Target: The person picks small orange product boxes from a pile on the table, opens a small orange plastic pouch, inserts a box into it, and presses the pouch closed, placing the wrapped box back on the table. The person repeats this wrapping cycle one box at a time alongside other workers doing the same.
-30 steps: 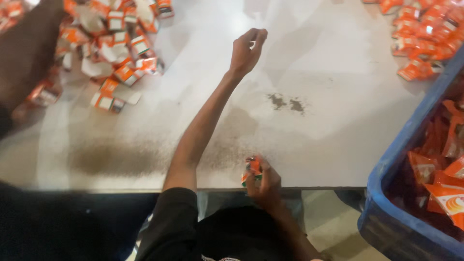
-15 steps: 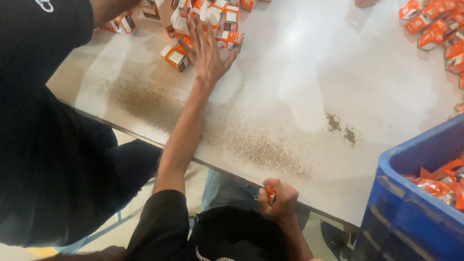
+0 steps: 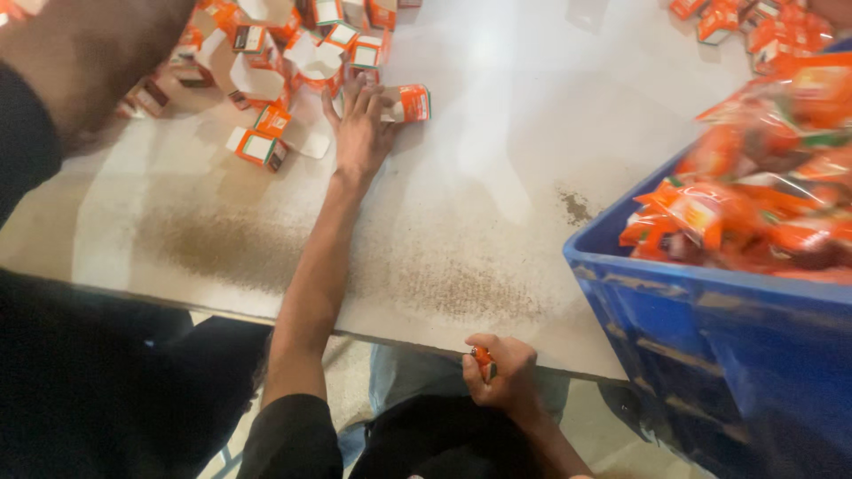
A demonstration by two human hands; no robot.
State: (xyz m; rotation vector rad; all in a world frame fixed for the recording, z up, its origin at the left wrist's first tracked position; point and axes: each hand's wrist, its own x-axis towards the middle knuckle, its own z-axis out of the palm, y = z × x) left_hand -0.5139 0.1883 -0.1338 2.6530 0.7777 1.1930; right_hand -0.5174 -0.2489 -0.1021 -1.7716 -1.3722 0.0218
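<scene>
Now the left hand point(image 3: 359, 131) lies spread wide on a small carton point(image 3: 406, 103); the right hand point(image 3: 502, 371) grips an orange packet point(image 3: 482, 359) below the tabletop point(image 3: 497, 177).

I see small orange-and-white cardboard cartons point(image 3: 266, 53) heaped top left, one carton point(image 3: 410, 102) beside my left hand point(image 3: 359, 129); orange plastic packets point(image 3: 754, 195) fill the blue bin point(image 3: 710, 337).

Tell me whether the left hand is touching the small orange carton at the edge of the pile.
Touching. The head view shows the left hand fingers lying against the orange carton.
</scene>
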